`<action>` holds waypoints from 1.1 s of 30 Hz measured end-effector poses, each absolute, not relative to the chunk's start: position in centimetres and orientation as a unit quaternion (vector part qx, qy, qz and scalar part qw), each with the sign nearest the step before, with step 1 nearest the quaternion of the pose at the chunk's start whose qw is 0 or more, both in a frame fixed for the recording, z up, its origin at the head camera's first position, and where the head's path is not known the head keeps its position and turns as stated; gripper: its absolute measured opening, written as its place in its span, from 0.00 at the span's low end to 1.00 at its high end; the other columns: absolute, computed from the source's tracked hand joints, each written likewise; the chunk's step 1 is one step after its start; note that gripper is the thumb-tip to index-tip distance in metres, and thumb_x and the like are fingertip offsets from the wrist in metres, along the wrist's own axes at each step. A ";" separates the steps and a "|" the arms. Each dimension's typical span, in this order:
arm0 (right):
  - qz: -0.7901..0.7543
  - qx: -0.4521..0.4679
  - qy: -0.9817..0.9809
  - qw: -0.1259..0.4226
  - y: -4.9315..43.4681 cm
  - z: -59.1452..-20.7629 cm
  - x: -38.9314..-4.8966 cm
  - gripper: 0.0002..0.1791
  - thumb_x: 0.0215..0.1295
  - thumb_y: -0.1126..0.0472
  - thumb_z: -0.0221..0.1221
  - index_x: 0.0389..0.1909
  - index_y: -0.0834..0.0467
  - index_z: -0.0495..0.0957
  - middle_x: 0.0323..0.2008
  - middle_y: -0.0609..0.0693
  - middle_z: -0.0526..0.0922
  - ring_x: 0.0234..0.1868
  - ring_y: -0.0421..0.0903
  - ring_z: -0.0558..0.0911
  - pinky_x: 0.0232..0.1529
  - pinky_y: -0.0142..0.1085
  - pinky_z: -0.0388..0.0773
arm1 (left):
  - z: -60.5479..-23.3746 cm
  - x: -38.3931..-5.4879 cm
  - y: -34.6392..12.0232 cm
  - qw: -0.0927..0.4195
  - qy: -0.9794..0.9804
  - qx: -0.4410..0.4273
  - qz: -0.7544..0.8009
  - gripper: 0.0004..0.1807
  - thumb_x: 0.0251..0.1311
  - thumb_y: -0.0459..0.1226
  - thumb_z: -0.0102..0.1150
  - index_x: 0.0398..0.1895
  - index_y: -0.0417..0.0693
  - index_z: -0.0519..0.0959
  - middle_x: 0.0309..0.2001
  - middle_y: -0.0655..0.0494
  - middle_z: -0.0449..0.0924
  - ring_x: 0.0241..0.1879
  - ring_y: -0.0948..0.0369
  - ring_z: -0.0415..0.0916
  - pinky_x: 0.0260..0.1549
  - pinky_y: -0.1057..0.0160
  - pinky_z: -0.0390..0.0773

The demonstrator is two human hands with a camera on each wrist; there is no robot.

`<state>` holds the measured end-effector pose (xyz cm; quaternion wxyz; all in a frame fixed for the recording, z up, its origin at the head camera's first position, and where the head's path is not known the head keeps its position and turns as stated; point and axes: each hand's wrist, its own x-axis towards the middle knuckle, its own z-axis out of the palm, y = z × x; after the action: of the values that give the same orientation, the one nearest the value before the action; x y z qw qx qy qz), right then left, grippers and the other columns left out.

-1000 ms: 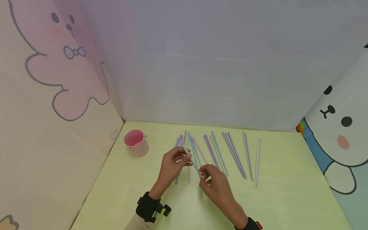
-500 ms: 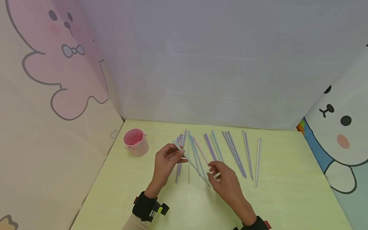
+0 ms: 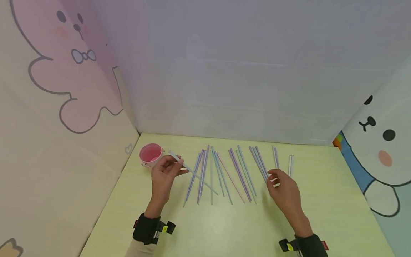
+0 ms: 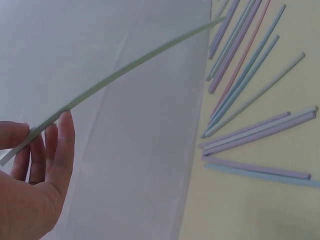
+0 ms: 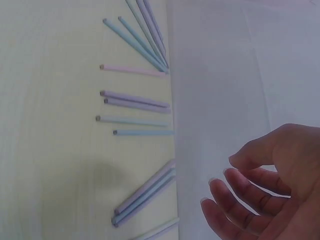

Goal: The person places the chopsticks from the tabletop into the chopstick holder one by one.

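My left hand (image 3: 163, 176) pinches a pale green straw (image 3: 199, 179) near its upper left end, between thumb and fingers. In the left wrist view, the long free part of the straw (image 4: 119, 75) reaches up and right, overlapping the table. The hand is beside the pink bucket (image 3: 147, 164) and hides part of it. My right hand (image 3: 285, 191) is over the right side of the table, its fingers loosely bent and holding nothing. It overlaps straws in the head view; the right wrist view shows bare space between thumb and fingers (image 5: 235, 192).
Purple straws (image 3: 239, 175), a pink straw (image 3: 231, 178) and several blue and pale ones are spread in a fan across the yellow table (image 3: 224, 232). A grey-white backdrop (image 3: 224, 71) stands behind, with printed side panels left and right.
Both hands held or touched the green straw near the middle. The right hand let go and moved right; the left carried the straw left toward the bucket.
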<state>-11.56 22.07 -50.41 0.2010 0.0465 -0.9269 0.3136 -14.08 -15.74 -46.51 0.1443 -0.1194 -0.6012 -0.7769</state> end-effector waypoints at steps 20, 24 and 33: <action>0.261 -0.054 -0.950 0.164 28.8 -53.2 -11.4 0.13 0.59 0.66 0.62 0.45 0.65 0.80 0.33 0.59 0.84 0.30 0.56 0.83 0.14 0.38 0.74 | -42.7 -14.5 -24.0 0.300 -0.549 -0.071 -0.777 0.17 0.58 0.19 0.60 0.46 0.11 0.69 0.36 0.38 0.82 0.30 0.51 0.84 0.34 0.49 0.85; 0.255 -0.071 -0.952 0.154 29.0 -53.8 -11.5 0.13 0.60 0.66 0.62 0.45 0.65 0.80 0.34 0.60 0.84 0.31 0.56 0.83 0.14 0.39 0.74 | -41.9 -14.7 -25.7 0.347 -0.545 -0.073 -0.760 0.16 0.56 0.18 0.61 0.45 0.11 0.70 0.35 0.37 0.82 0.31 0.50 0.84 0.33 0.49 0.85; 0.240 -0.093 -0.957 0.134 29.5 -54.9 -11.5 0.17 0.59 0.64 0.60 0.49 0.66 0.79 0.36 0.60 0.83 0.31 0.56 0.82 0.13 0.38 0.73 | -40.0 -14.8 -28.3 0.447 -0.513 -0.081 -0.728 0.14 0.53 0.14 0.60 0.41 0.10 0.71 0.34 0.36 0.81 0.29 0.50 0.84 0.31 0.50 0.85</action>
<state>-11.52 29.46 -54.89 0.1338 -0.0931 -0.9571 0.2395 -14.81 -28.26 -40.02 0.4466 -0.0813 -0.5135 -0.7282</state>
